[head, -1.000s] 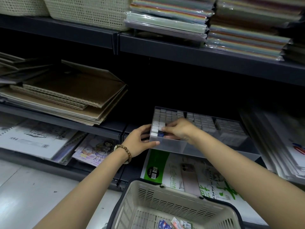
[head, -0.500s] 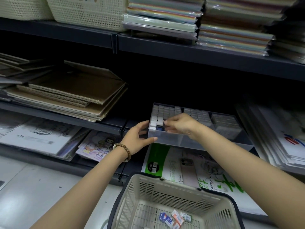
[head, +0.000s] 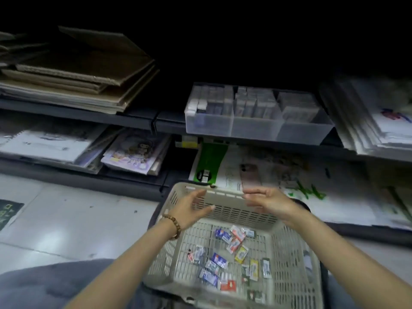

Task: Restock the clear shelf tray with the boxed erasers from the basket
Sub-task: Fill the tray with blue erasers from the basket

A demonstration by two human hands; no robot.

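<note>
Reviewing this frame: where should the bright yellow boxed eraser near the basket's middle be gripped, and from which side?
Pinch the bright yellow boxed eraser across its two long edges, coming straight down from above. It lies flat on the floor of the basket, and the tall walls would probably block a sideways approach.

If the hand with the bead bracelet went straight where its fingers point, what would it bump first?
Probably the far rim of the basket, just past the left hand. The right hand is near that line too; depth is unclear.
</note>
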